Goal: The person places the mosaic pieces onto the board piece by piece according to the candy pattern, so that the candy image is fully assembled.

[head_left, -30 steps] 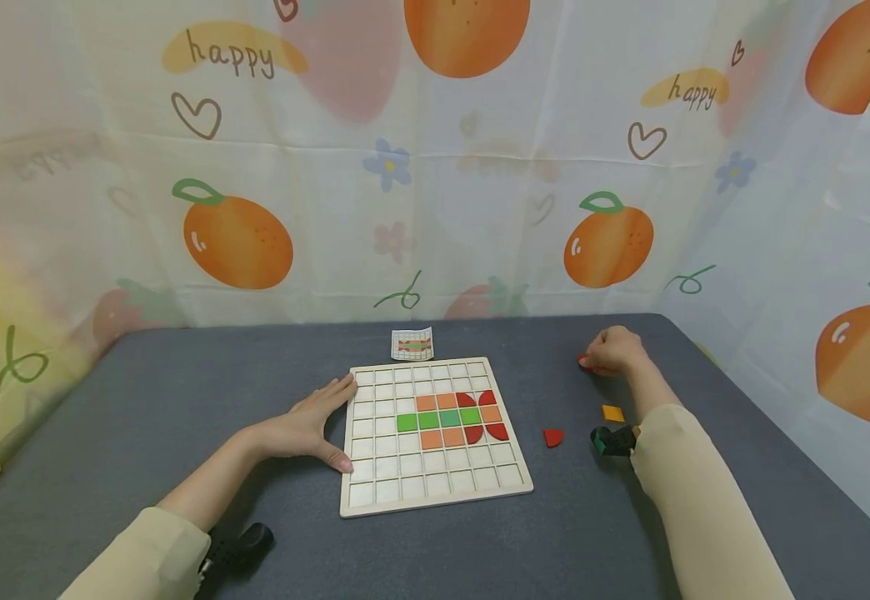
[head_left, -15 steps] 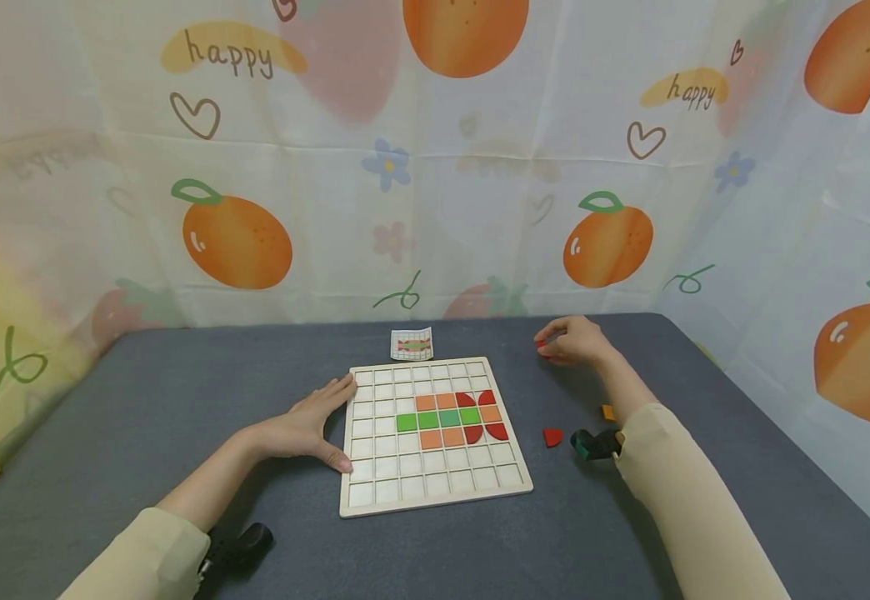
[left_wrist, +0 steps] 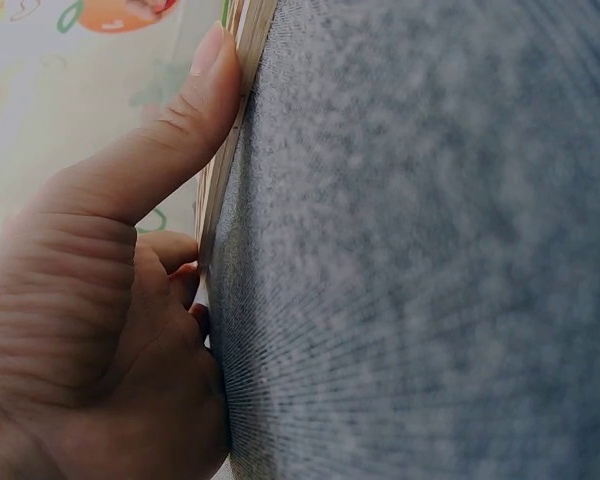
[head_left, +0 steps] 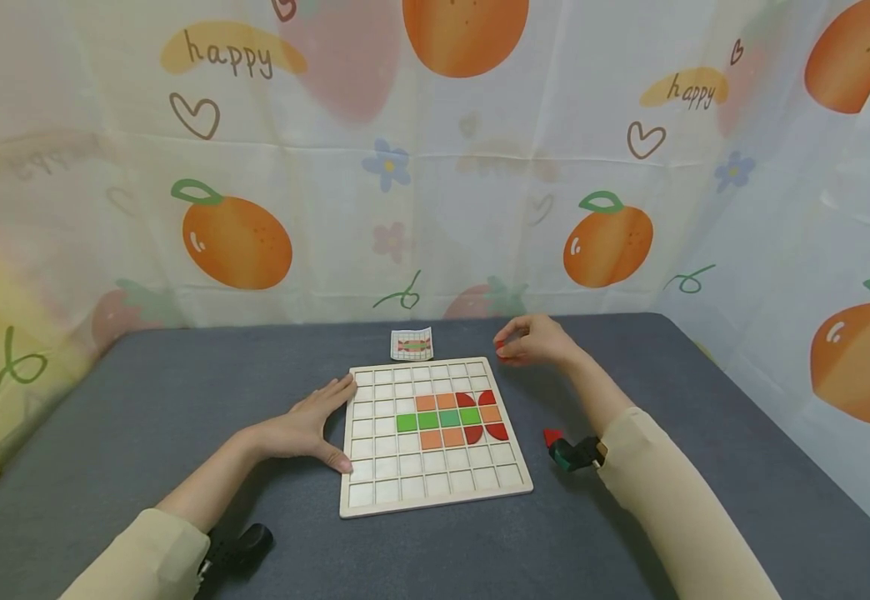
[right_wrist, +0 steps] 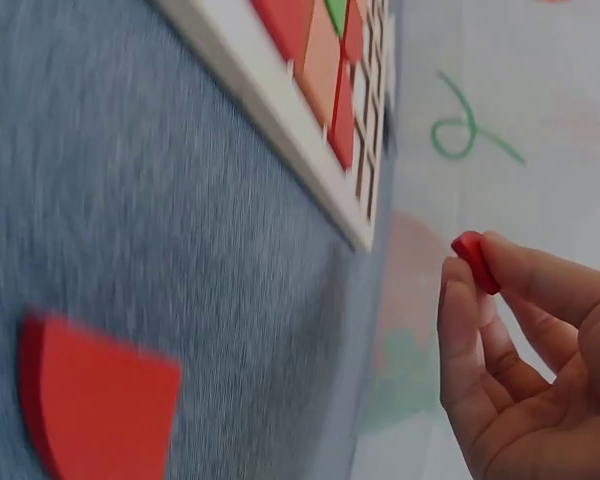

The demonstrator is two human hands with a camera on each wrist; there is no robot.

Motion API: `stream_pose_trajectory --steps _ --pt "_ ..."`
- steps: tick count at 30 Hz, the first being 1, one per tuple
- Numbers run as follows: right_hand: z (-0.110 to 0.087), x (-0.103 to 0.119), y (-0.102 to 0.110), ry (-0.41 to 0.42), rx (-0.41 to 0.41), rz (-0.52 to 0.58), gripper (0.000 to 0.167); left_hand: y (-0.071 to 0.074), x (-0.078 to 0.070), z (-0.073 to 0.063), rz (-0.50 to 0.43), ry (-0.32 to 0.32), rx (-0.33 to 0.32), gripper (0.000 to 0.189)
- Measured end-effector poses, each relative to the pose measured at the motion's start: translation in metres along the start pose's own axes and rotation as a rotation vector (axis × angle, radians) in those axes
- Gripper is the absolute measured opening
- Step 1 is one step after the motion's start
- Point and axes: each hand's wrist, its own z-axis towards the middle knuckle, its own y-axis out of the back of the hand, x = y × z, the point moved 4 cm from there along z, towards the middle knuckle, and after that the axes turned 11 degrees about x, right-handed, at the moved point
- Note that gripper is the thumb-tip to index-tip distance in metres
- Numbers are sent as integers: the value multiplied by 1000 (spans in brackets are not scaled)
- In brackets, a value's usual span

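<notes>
My left hand rests at the left side of the white grid board, its fingers and thumb spread along the rim. In the left wrist view the thumb presses against the board's edge. My right hand is raised beyond the board's far right corner and pinches a small red tile between thumb and fingers. Green, orange and red tiles fill several squares in the board's middle and right. Another red tile, with one rounded side, lies on the table right of the board.
A small picture card with a coloured grid pattern lies behind the board. Black wrist devices stick out below both forearms. A printed curtain hangs along the back and right of the dark table.
My right hand has carried the red tile left across the table toward the board's far right corner. The right forearm now hides the loose orange tile. My left hand has stayed put.
</notes>
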Motion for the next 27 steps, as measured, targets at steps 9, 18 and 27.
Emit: stream_pose_trajectory --steps 9,18,27 --pt "5 22 -26 55 62 45 28 0 0 0 9 8 -2 126" --pt "10 41 -53 95 98 32 22 1 0 -1 12 12 -3 126" --pt "17 52 -78 105 133 64 19 0 1 0 19 8 -2 126"
